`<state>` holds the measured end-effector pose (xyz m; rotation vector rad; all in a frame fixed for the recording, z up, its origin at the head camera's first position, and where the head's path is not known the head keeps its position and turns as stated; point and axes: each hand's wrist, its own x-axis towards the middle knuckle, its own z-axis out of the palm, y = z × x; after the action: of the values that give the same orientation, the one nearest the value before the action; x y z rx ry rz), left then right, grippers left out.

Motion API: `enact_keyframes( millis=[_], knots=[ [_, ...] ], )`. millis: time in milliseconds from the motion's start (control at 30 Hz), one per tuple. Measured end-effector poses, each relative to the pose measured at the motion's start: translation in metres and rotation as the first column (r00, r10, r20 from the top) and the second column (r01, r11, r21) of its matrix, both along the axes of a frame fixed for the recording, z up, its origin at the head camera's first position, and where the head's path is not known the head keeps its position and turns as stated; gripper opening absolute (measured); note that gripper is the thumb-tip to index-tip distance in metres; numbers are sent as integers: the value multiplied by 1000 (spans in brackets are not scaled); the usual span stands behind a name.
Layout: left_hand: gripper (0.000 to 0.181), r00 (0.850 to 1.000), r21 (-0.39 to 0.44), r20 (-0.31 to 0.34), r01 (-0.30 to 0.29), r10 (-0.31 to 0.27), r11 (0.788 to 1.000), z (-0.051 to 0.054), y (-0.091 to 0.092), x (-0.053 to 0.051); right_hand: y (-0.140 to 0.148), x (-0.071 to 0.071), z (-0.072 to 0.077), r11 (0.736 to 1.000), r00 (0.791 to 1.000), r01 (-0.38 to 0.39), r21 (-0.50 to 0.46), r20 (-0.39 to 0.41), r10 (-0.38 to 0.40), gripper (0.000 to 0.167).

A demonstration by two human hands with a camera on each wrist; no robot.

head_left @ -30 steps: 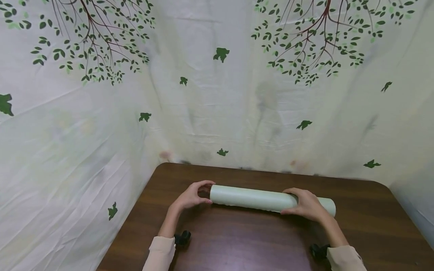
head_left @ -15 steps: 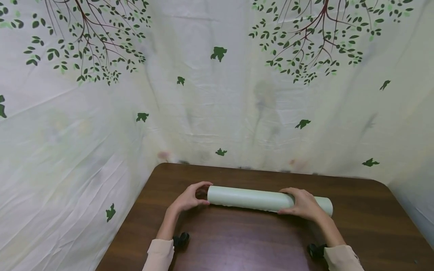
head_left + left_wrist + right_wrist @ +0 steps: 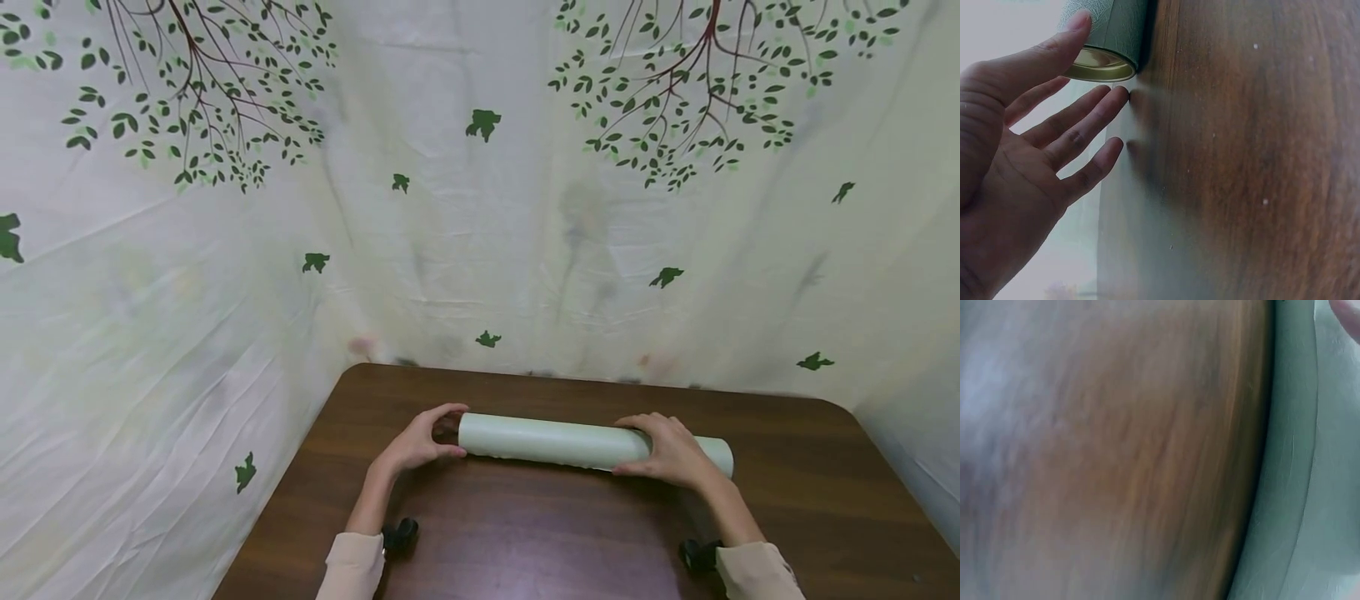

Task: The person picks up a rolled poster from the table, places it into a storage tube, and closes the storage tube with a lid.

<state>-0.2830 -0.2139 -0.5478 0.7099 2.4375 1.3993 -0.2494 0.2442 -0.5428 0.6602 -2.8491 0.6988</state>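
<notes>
A long pale green cylindrical tube point(image 3: 547, 442) lies crosswise on the brown wooden table. At its left end my left hand point(image 3: 416, 439) spans the tube between thumb and forefinger. The left wrist view shows the thumb point(image 3: 1077, 24) against the tube's side, and the other fingers spread below its gold-coloured metal rim point(image 3: 1107, 74). Toward the right end, my right hand point(image 3: 671, 450) grips the tube from above, thumb in front and fingers over the far side. Only a fingertip point(image 3: 1349, 315) shows beside the tube's surface point(image 3: 1291, 456) in the right wrist view.
The dark wooden table point(image 3: 540, 533) has rounded far corners. Behind it and to the left hangs a pale cloth point(image 3: 525, 250) printed with branches and green leaves. Each wrist wears a dark camera mount, the left one point(image 3: 401, 536) and the right one point(image 3: 700, 556).
The hands and the tube keep almost the same place on the table. The head view has shifted slightly.
</notes>
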Motion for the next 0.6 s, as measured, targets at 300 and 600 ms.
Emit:
enact_keyframes(
  millis=[300,600],
  knots=[
    [78,1000,-21,1,-18,18,1000,0,-11,1,31,11,5,999,997,45,10,-62,-44,79],
    [80,996,-77,-40,-88,85,993,5,-33,20,60,22,12,995,993,93,34,-72,-91,81]
  ],
)
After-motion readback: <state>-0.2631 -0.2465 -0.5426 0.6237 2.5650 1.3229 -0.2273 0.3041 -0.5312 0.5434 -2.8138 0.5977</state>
